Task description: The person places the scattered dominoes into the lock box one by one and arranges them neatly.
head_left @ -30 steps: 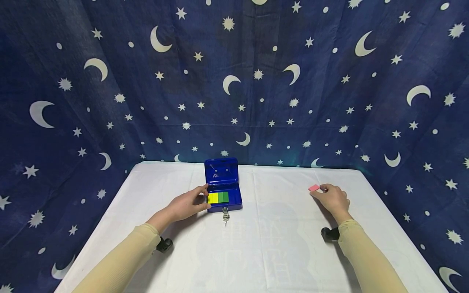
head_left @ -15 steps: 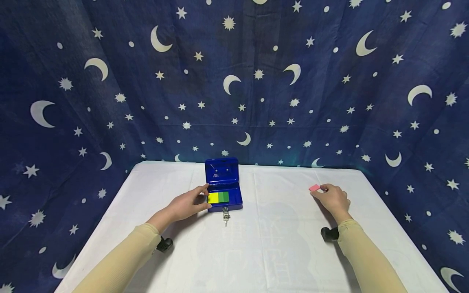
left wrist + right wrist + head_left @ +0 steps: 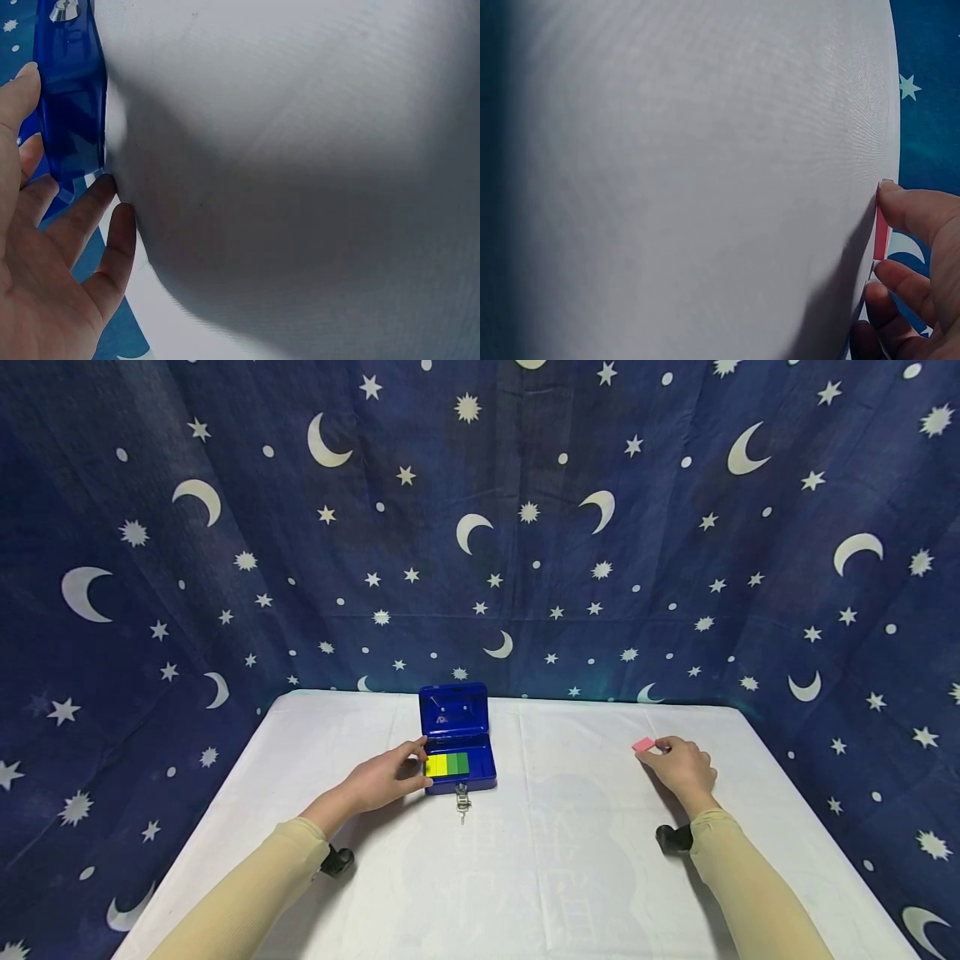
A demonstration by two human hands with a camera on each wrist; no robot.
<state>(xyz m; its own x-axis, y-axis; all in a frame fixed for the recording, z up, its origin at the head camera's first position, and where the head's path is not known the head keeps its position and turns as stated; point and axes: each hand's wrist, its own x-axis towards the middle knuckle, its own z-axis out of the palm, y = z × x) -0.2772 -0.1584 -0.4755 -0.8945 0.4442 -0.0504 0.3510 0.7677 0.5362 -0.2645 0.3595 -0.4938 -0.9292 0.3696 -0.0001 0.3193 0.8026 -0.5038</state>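
Note:
A blue metal cash box [image 3: 480, 783] stands on the table with its lid [image 3: 453, 708] raised and a key in its front lock [image 3: 462, 802]. Several yellow and green blocks [image 3: 447, 764] lie in a row along the box's left side. My left hand [image 3: 384, 778] spans the box's left end, thumb at the front corner and a finger at the back one; the left wrist view shows the box [image 3: 73, 112] between them. Far to the right, my right hand [image 3: 681, 767] pinches a flat pink block [image 3: 642, 745] by its ends, low at the table surface.
A white cloth [image 3: 540, 877] covers the table. Behind it and on both sides hangs a dark blue curtain [image 3: 525, 568] with moons and stars. Bare tablecloth stretches between the box and the pink block. Black wrist mounts [image 3: 337, 862] sit beneath the sleeves.

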